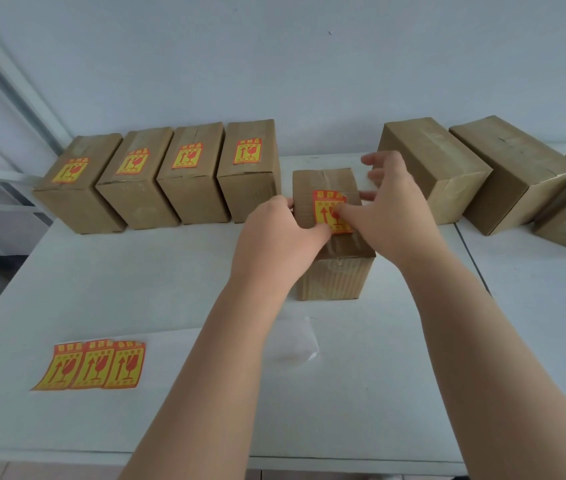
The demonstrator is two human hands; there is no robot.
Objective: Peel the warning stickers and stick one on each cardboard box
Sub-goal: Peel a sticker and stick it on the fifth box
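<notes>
A white table (170, 271) stands against a pale, plain wall (274, 64). Near the table's middle sits a brown cardboard box sealed with clear tape (335, 278), and on its top face lies a red-and-yellow rectangular warning sticker (324, 206). The left hand (274, 237) grips the box at its left side, with the thumb on the top face just beside the sticker. The right hand (395, 206) has its fingers spread and straight, and its thumb presses down on the sticker.

The sticker looks thin, limp and tacky, likely to crease, so it is best taken by a corner. The box seems light and stiff, easily steadied by its sides.

Behind on the left, four stickered boxes (188, 199) stand in a row. Behind on the right stand three bare boxes (437, 161). Three spare stickers (96, 365) lie at the front left, with a clear peeled backing (305, 341) between the forearms.
</notes>
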